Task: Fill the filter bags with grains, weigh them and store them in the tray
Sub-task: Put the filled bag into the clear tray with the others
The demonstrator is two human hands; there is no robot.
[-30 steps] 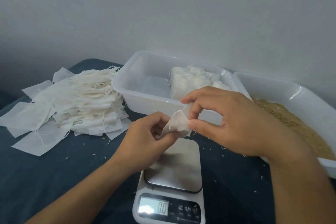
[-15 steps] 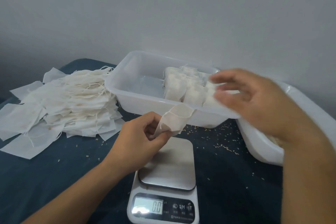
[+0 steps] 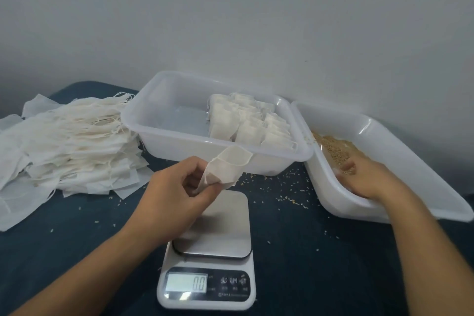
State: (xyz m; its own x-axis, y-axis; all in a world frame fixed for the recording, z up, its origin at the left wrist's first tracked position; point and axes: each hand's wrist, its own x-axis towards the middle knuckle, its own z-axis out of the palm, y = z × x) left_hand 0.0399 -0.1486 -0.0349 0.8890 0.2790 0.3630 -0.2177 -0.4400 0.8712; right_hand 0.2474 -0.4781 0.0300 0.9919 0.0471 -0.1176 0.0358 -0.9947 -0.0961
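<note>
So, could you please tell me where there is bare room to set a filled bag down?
The scale platform is bare. The storage tray has open floor left of its filled bags. Dark cloth is free left of the scale, below the empty-bag pile. Spilled grains litter the gap before the grain tray.

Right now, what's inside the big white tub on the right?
The right tub holds brown grains, and the right hand is reaching into them. Its fingers are partly buried, so what they hold is hidden.
</note>
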